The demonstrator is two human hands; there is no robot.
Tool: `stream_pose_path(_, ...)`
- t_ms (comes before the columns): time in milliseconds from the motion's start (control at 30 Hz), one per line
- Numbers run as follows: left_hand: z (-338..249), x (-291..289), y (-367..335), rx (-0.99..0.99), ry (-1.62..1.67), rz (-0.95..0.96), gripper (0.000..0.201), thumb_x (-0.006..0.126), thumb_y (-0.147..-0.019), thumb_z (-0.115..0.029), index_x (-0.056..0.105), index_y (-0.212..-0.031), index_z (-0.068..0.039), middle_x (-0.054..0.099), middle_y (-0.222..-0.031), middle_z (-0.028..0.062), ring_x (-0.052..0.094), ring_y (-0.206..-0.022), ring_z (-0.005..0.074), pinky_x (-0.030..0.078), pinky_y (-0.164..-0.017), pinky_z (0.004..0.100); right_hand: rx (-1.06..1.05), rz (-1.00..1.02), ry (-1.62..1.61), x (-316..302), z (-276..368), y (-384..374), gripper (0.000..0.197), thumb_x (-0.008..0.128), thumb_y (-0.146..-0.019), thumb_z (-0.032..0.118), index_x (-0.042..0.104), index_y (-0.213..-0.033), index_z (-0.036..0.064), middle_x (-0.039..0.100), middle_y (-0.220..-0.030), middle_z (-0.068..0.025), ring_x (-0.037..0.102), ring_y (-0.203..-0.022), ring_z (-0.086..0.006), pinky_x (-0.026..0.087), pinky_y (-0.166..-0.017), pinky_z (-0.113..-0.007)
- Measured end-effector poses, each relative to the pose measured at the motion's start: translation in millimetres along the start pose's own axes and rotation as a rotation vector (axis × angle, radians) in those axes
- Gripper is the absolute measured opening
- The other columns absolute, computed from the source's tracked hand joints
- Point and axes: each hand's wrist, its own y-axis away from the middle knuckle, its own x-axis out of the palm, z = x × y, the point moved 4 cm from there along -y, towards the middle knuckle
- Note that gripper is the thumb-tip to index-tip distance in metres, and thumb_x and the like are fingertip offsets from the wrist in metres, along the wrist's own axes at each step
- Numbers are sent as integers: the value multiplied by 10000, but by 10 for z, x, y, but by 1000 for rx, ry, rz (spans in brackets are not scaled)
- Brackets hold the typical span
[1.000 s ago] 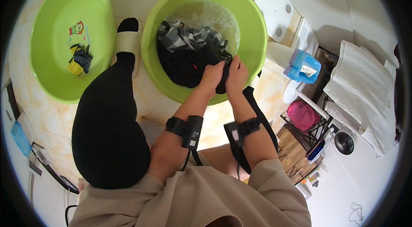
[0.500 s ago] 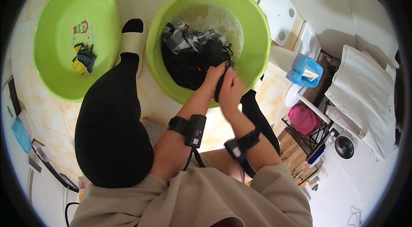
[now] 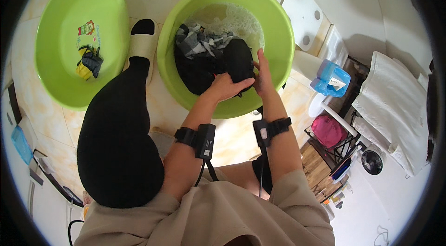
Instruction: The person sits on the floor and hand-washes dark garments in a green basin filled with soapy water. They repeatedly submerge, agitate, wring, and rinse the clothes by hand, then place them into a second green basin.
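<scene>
Counted: my hands (image 3: pixel 225 87), two. Green basins (image 3: pixel 60 27), two. Strapped-on black boxes (image 3: pixel 205 141), two. Checked cloth (image 3: pixel 195 44), one. Yellow-and-black bundle (image 3: pixel 89 64), one. Black clothing (image 3: pixel 238 60), piece count unclear to me. Slipper (image 3: pixel 143 45) in clear view, one. Fan (image 3: pixel 372 160), one. Dark discs (image 3: pixel 318 15) on white board (image 3: pixel 302 16), three.

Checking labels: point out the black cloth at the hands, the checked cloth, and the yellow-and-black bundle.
Black cloth (image 3: pixel 238 59): head view, middle of its raised bulge.
Checked cloth (image 3: pixel 195 44): head view, left part of its folds.
Yellow-and-black bundle (image 3: pixel 90 64): head view, about its middle.
</scene>
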Motion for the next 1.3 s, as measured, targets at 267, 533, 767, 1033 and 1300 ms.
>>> stream_pose_path(267, 204, -166, 4, -255, 101, -151, 576, 714, -819, -426, 611, -1178, 12, 665, -1092, 112, 625, -977, 228, 481, -869, 326, 164, 329, -63, 114, -97, -88, 432, 750, -784, 193, 578, -1143, 24, 651, -1033, -102, 637, -875, -190, 522, -776, -300)
stream_pose_path(533, 229, -282, -2, -210, 1276, -247, 266, 668, -866, -267, 623, -994, -38, 634, -914, 51, 604, -830, 151, 472, -747, 277, -629, 75, 362, 258, 70, 401, 215, 713, -768, 37, 598, -948, 14, 615, -922, -86, 592, -843, -202, 480, -784, -318)
stream_pose_path(767, 219, -260, -71, -379, 946, -414, 446, 748, -775, -505, 621, -801, -78, 582, -744, 8, 538, -656, 113, 431, -609, 246, -955, 138, 622, 601, 72, 1191, 161, 727, -759, 69, 591, -843, 49, 526, -807, -116, 541, -751, -305, 448, -634, -370)
stream_pose_path(1033, 259, 1, -115, -295, 1099, -158, 325, 704, -843, -418, 642, -849, -99, 616, -819, 8, 586, -773, 129, 453, -683, 263, -1032, -143, 867, 609, 71, 887, 216, 594, -889, 206, 596, -735, 54, 546, -688, -129, 551, -624, -351, 433, -549, -412)
stream_pose_path(1300, 171, 26, -104, -333, 792, -248, 339, 635, -897, -359, 658, -972, -29, 641, -907, 41, 592, -838, 140, 463, -730, 280, -763, -192, 632, 466, 87, 770, 231, 575, -894, 164, 582, -706, 30, 573, -704, -149, 562, -653, -364, 441, -595, -429)
